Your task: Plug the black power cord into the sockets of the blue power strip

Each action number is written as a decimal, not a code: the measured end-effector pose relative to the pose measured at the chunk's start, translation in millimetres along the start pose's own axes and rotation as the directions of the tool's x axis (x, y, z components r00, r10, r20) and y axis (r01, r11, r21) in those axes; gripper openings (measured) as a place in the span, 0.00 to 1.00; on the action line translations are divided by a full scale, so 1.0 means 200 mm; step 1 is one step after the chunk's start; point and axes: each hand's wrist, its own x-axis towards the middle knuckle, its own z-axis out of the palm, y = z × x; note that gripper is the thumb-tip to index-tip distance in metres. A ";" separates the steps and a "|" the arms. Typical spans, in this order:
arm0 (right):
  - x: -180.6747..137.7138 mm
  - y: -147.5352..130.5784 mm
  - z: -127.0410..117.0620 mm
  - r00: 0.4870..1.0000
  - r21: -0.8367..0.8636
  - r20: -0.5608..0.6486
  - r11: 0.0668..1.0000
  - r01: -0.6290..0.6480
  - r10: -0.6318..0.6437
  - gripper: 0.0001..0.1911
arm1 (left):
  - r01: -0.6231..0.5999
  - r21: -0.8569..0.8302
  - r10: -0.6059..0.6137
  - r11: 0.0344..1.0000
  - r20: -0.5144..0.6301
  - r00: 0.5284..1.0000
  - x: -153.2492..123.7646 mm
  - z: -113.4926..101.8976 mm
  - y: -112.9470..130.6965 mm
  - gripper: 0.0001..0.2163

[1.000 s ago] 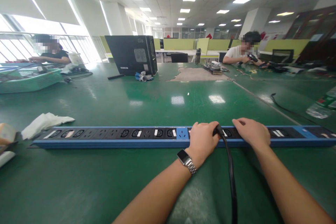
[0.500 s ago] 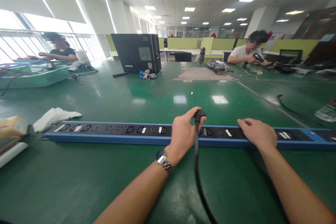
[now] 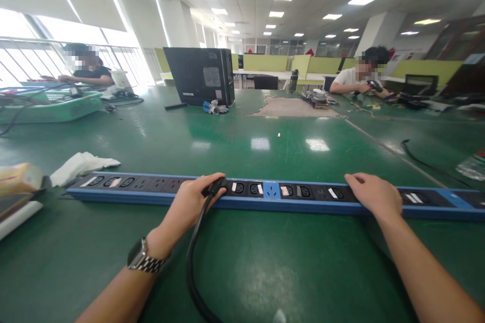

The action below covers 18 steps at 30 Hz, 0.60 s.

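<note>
A long blue power strip (image 3: 265,204) with a row of black sockets lies across the green table (image 3: 242,262) in front of me. My left hand (image 3: 191,202) is closed on a black plug (image 3: 215,186), whose thick black cable (image 3: 191,267) curves down toward me; the plug sits over a socket left of the strip's middle. My right hand (image 3: 375,194) rests flat on the strip further right, fingers together and pressing down. A metal watch (image 3: 141,258) is on my left wrist.
A white cloth (image 3: 81,165) lies by the strip's left end. A black computer case (image 3: 200,75) stands at the back, a green basket (image 3: 53,106) at far left. Two other people sit at the far side. A black cable (image 3: 424,161) lies at right.
My left hand pulled the plug out of a socket near the middle, lifted it, and carried it left along the strip to another socket. My right hand stayed pressed on the strip.
</note>
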 end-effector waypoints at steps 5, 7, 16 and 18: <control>0.00 0.00 0.00 1.000 -0.004 0.011 1.000 0.011 -0.011 0.31 | 0.017 -0.007 -0.018 1.000 -0.109 0.994 -0.03 0.02 0.01 0.16; 0.01 0.00 0.01 1.000 -0.004 -0.001 1.000 0.016 -0.016 0.31 | 0.043 -0.008 -0.044 0.999 -0.174 0.984 -0.02 0.02 0.03 0.17; 0.01 0.00 0.01 1.000 -0.007 0.017 1.000 -0.004 0.004 0.32 | -0.035 -0.141 0.037 0.989 0.017 0.999 0.13 0.26 0.38 0.11; 0.00 0.00 0.00 1.000 -0.008 0.027 1.000 -0.007 0.007 0.31 | -0.022 -0.114 0.030 0.993 0.071 0.997 0.14 0.32 0.42 0.11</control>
